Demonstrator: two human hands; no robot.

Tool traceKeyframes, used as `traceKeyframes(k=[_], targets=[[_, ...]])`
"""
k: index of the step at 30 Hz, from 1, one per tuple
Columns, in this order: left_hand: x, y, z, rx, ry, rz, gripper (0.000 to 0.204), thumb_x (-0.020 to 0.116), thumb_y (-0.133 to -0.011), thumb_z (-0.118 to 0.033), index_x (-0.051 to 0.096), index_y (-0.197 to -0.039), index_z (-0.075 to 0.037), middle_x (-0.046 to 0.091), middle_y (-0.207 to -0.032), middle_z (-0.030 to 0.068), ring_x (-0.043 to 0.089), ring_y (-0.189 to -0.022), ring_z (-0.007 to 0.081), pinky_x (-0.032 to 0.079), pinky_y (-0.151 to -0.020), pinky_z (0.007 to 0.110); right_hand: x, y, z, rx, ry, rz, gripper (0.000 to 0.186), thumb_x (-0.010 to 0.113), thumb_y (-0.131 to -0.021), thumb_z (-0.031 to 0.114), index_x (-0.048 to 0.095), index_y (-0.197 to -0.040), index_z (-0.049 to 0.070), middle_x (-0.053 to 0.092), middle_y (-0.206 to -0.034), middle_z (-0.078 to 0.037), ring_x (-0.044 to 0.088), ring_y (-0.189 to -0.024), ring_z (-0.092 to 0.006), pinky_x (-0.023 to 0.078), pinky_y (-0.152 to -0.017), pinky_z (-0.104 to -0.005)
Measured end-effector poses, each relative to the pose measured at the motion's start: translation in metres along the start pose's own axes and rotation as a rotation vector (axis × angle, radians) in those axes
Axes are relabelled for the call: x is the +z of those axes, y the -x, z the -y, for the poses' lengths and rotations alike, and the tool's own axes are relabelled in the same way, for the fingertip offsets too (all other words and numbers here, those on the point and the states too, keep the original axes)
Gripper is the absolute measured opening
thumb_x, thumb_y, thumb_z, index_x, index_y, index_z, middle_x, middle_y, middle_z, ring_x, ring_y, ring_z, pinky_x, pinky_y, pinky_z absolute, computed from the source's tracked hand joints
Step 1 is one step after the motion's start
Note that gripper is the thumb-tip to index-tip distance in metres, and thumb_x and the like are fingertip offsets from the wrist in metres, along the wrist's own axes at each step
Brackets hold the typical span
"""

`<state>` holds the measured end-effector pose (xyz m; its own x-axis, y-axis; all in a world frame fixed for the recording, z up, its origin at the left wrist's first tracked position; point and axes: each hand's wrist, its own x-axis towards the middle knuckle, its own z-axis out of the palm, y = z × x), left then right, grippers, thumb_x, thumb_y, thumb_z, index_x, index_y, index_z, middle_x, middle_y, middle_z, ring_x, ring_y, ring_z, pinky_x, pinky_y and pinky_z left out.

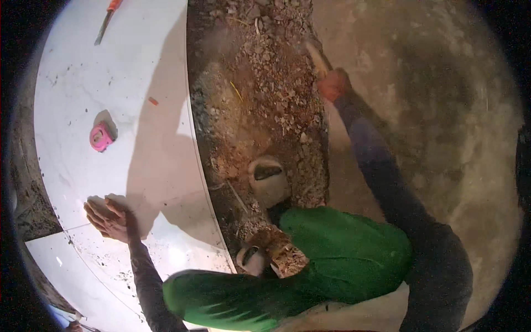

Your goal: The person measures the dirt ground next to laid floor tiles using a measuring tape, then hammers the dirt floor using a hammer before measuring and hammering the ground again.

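My left hand [110,219] lies on a large white tile [72,182], palm down with its fingers stretched out and holding nothing. Far to the right, my right hand [334,84] is wrapped round a pale wooden handle [317,57]. The handle points up and to the left, over the edge between a strip of rubble [271,72] and the concrete wall or floor on the right. Its far end is blurred, so I cannot tell what tool it belongs to. Beyond my left hand, a pink tape measure [101,137] rests on the tile.
A tool with an orange handle and a metal shaft [103,27] lies at the tile's far end. A small orange-red piece [153,100] sits nearer the rubble. My light shoes [269,185] stand on the loose soil, below my green-covered knees. Brownish concrete [431,110] spans the right side.
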<state>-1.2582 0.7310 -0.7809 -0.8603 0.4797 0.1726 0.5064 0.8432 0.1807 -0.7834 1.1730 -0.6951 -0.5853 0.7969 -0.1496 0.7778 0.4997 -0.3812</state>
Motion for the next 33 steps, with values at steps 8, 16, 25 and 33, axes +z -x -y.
traceKeyframes(k=[8,16,25,33], targets=[[-0.005,0.001,0.032,0.04,-0.044,-0.044,0.073,0.032,-0.101,-0.065,0.035,-0.158,-0.019,0.033,-0.163,0.0059,0.031,-0.148,0.03,0.026,-0.118,0.055,0.031,0.016,0.111,-0.333,0.237,-0.068,0.054,0.06,-0.1,0.042,0.059,-0.12,-0.008,0.053,-0.061,-0.012,0.055,-0.052,-0.024,0.049,-0.051,-0.0369],[0.0,0.004,0.022,0.045,-0.01,-0.075,0.07,0.032,-0.102,-0.064,0.037,-0.157,-0.02,0.036,-0.161,0.0062,0.033,-0.147,0.0294,0.028,-0.117,0.053,0.008,0.001,0.135,0.281,0.096,0.174,0.044,0.058,-0.103,0.034,0.062,-0.121,-0.006,0.067,-0.081,-0.01,0.065,-0.071,-0.0183,0.053,-0.063,-0.0327],[-0.001,0.006,0.006,-0.008,-0.022,-0.002,0.071,0.032,-0.102,-0.065,0.036,-0.157,-0.02,0.034,-0.162,0.0057,0.032,-0.148,0.0288,0.029,-0.117,0.054,0.003,0.024,0.053,0.398,0.109,0.052,0.039,0.06,-0.1,0.032,0.065,-0.119,-0.002,0.064,-0.073,-0.019,0.061,-0.059,-0.026,0.049,-0.056,-0.042],[-0.002,-0.002,0.016,0.005,-0.036,-0.024,0.072,0.03,-0.102,-0.065,0.036,-0.157,-0.019,0.035,-0.162,0.0058,0.033,-0.147,0.0283,0.028,-0.118,0.054,0.026,0.009,0.034,0.135,0.107,-0.056,0.037,0.059,-0.1,0.026,0.06,-0.126,-0.001,0.066,-0.086,-0.015,0.061,-0.066,-0.024,0.053,-0.062,-0.0405]])
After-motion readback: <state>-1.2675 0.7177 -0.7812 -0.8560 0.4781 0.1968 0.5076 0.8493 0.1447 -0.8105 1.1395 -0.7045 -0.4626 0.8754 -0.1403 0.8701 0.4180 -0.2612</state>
